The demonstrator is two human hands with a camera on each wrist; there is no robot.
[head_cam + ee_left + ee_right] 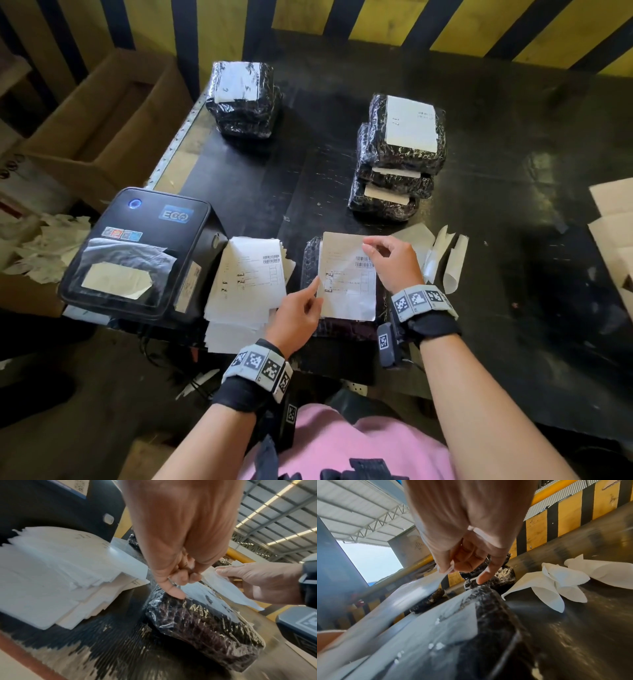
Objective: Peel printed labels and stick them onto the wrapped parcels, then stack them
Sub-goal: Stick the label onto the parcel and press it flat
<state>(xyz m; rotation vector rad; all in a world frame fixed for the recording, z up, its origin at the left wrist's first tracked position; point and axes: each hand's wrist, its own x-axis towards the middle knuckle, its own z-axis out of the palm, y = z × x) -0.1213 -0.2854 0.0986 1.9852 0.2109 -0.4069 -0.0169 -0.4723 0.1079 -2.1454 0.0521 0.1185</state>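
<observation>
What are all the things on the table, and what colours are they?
Label: one, white with black print, held over the near parcel.
Near parcel: one, black, shiny wrap, under the label.
Stacked parcels: three, black with white labels, far right of middle.
Far parcel pile: black, white label on top, far left; count unclear.
Label stack: many sheets, white, beside the printer.
Printer: one, black, near left.
Peeled backings: several, white, curled, right of the near parcel.
Cardboard box: one, brown, left of the table.
Table: one, black.
Left hand: pinches the label's near left edge.
Right hand: pinches the label's far right part.
</observation>
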